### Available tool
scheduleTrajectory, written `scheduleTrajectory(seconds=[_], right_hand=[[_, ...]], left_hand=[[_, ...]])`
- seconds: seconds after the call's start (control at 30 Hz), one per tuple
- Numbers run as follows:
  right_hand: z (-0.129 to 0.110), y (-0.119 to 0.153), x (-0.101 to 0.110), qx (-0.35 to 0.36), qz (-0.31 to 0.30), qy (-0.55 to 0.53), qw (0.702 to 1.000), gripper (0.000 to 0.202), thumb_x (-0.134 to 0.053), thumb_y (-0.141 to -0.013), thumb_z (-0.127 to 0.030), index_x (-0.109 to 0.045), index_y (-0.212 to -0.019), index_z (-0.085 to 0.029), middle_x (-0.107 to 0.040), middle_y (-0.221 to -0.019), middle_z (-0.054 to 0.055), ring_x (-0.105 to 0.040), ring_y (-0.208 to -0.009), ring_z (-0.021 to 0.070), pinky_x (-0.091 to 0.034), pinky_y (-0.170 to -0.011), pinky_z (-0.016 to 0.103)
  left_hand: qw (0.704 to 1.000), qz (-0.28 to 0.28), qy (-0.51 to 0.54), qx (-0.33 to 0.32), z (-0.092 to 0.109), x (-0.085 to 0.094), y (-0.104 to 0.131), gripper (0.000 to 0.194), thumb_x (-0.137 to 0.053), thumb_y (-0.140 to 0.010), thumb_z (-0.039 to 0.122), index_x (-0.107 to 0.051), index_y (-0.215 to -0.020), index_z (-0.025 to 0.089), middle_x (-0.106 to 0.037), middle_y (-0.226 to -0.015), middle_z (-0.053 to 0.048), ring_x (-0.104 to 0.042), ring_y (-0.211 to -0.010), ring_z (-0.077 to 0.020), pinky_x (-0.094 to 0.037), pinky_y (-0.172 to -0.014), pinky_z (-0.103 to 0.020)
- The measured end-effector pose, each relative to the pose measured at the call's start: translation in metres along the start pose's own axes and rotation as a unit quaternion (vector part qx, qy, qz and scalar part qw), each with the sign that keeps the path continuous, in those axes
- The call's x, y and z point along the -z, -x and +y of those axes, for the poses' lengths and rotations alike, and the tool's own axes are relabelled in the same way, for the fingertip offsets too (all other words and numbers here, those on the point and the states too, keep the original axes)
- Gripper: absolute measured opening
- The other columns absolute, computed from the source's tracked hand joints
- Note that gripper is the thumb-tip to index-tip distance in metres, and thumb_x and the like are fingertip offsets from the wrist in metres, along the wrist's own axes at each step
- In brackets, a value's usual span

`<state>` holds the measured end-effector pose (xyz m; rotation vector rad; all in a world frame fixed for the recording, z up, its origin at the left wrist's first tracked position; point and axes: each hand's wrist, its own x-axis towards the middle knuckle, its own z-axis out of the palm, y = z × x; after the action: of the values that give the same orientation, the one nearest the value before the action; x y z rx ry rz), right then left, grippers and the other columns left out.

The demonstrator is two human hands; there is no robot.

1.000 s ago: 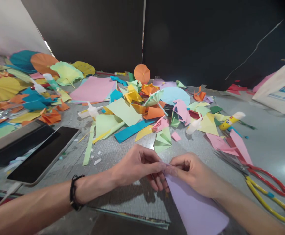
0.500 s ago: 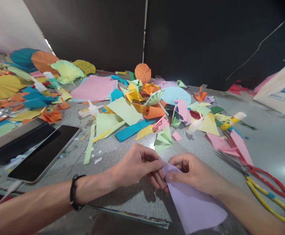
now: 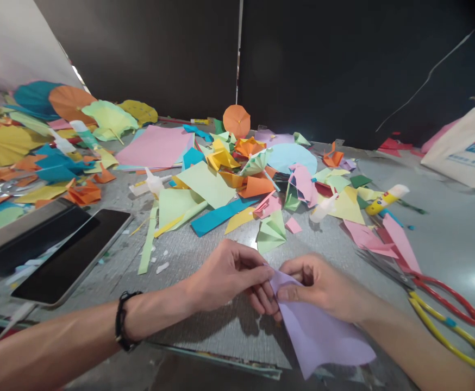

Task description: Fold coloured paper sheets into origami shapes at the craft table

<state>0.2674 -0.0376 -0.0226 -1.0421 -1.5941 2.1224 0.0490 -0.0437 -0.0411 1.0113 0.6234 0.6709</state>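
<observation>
A sheet of purple paper [image 3: 323,336] hangs between both hands near the table's front edge, its wide end drooping over that edge. With thumb and fingers, my left hand [image 3: 237,277] pinches the narrow upper corner; a black bracelet circles that wrist. Just to its right, my right hand [image 3: 323,285] is closed on the same sheet, thumb lying on top. The fingers behind the paper are partly hidden. Right of my right hand lie scissors [image 3: 412,285] with one red and one yellow handle. A pleated light green paper piece [image 3: 270,232] lies just beyond my hands.
Coloured paper scraps, a glue bottle [image 3: 154,183] and a yellow glue stick [image 3: 386,200] crowd the middle. On the left are a phone [image 3: 72,255] with a cable and several paper umbrellas, one orange [image 3: 72,103]. A white bag [image 3: 463,149] stands far right against the dark wall.
The wide lower end of the purple paper has lifted and curled a little. Both hands keep their hold in nearly the same place. The whole view has shifted slightly.
</observation>
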Motion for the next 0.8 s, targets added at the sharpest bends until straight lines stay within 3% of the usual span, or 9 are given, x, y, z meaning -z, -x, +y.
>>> scheduleTrajectory(seconds=[0.2, 0.47, 0.8], right_hand=[[0.0022, -0.0006, -0.0019, 0.006, 0.027, 0.034, 0.999, 0.034, -0.087, -0.080, -0.046, -0.074, -0.082, -0.014, -0.080, -0.080, 0.007, -0.073, -0.072, 0.0169, -0.053, -0.067, 0.026], [0.0043, -0.0021, -0.0043, 0.029, 0.006, 0.007, 1.000, 0.030, -0.085, -0.082, -0.044, -0.078, -0.084, -0.015, -0.080, -0.081, 0.006, -0.074, -0.076, 0.0166, -0.053, -0.071, 0.025], [-0.0032, 0.0030, -0.0028, -0.012, 0.018, 0.042, 0.999, 0.024, -0.089, -0.076, -0.038, -0.079, -0.082, -0.016, -0.081, -0.081, 0.005, -0.072, -0.071, 0.0161, -0.052, -0.066, 0.024]], left_hand=[[1.000, 0.010, -0.003, 0.005, 0.0000, -0.0003, 0.0012, 0.032, -0.079, -0.090, 0.037, -0.071, -0.077, 0.008, -0.079, -0.072, -0.011, -0.078, -0.062, -0.0174, -0.063, -0.057, -0.021], [1.000, 0.011, 0.006, 0.018, -0.0019, 0.0020, 0.0019, 0.032, -0.085, -0.084, 0.035, -0.066, -0.077, 0.010, -0.078, -0.067, -0.011, -0.076, -0.057, -0.0174, -0.063, -0.054, -0.022], [1.000, 0.009, 0.029, 0.005, 0.0012, 0.0041, 0.0010, 0.033, -0.088, -0.081, 0.032, -0.065, -0.076, 0.010, -0.078, -0.067, -0.009, -0.077, -0.056, -0.0181, -0.063, -0.052, -0.021]])
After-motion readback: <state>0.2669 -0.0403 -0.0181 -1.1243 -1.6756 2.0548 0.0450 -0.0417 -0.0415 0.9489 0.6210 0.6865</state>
